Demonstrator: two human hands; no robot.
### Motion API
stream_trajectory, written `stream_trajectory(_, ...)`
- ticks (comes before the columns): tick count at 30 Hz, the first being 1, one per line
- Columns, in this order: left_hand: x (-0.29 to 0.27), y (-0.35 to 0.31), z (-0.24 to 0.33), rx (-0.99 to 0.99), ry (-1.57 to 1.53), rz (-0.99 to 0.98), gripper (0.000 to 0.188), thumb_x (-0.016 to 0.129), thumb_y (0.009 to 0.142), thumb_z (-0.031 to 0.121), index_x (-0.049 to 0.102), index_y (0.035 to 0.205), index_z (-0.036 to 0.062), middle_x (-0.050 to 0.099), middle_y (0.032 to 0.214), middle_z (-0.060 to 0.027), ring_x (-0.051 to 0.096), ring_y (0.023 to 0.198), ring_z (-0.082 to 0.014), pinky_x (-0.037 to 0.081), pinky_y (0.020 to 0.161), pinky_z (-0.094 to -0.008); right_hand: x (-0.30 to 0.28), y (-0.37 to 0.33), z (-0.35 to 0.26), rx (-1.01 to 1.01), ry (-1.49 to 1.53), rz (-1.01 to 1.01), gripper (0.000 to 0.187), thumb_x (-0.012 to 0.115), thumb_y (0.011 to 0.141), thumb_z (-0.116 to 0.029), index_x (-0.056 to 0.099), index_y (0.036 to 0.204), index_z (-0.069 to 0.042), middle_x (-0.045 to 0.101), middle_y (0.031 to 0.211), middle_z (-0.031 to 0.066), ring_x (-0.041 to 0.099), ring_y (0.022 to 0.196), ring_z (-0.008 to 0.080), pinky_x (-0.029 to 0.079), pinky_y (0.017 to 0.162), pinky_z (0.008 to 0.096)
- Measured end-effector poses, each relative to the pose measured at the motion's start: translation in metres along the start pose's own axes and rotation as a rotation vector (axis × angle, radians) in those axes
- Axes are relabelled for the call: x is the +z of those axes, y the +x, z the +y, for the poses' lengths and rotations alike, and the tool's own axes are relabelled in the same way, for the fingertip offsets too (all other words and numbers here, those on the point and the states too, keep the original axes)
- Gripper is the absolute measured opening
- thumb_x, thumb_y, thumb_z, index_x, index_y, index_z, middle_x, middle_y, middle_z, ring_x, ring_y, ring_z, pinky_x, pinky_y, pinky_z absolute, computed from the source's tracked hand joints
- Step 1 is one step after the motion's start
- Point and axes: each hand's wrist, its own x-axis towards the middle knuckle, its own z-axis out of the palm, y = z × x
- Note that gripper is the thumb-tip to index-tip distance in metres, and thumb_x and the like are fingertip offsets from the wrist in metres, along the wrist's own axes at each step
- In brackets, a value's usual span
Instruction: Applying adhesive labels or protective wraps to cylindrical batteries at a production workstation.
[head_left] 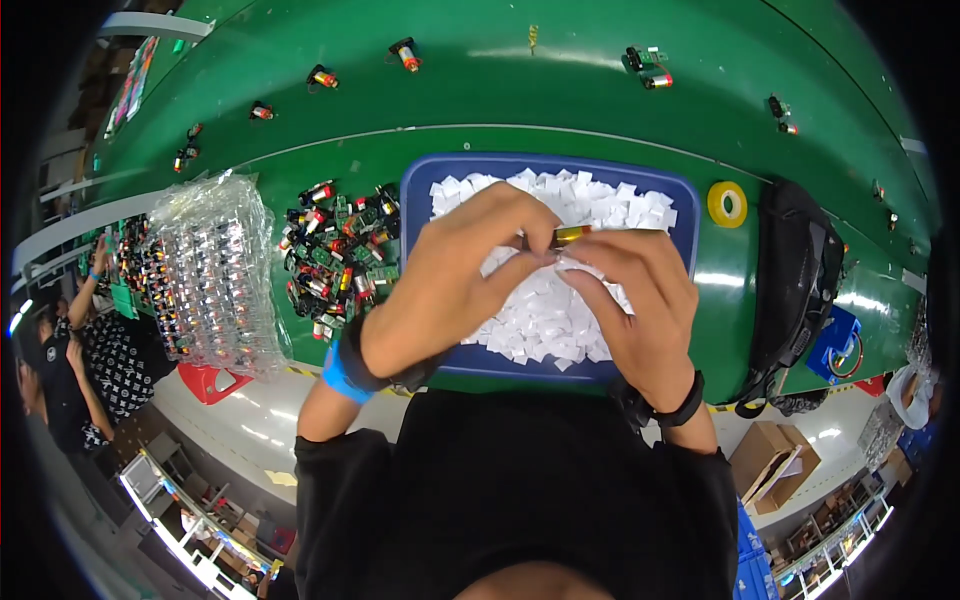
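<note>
Head view: left hand [450,280] and right hand [640,300] pinch a small cell [572,235] together over the blue tray [415,200] of white pads [545,320]. Loose pinch could drop it among the pads. Parts pile [340,255] at 9 o'clock, tape roll [727,204] at 2.

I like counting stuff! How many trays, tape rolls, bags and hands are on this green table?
Blue tray of white paper bits: 1
Yellow tape roll: 1
Black bag: 1
Hands, left hand and right hand, pinching one small cylinder: 2
Total: 5
</note>
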Motion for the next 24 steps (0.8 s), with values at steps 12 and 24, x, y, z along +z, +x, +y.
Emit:
stream_trajectory(12, 0.026, -0.046, -0.004, -0.224, -0.514, 0.141, 0.026, 0.066, 0.094, 0.002, 0.058, 0.119, 0.0000, 0.065, 0.106, -0.0162, 0.068, 0.088, -0.0230, 0.062, 0.075, -0.0354, -0.014, -0.025, -0.003, -0.138, 0.017, -0.057, 0.020, 0.081, 0.072, 0.005, 0.074, 0.089, -0.002, 0.073, 0.093, 0.0092, 0.068, 0.072, 0.0243, 0.054, 0.061, 0.0295)
stream_trajectory(24, 0.035, -0.053, -0.012, -0.469, -0.560, -0.175, 0.022, 0.055, 0.103, 0.011, 0.059, 0.120, -0.0025, 0.068, 0.100, -0.0121, 0.064, 0.081, -0.0131, 0.058, 0.063, -0.0277, -0.005, -0.045, 0.005, 0.229, 0.131, -0.193, 0.023, 0.075, 0.081, 0.002, 0.069, 0.103, -0.001, 0.070, 0.113, 0.0112, 0.068, 0.093, 0.0231, 0.055, 0.072, 0.0289)
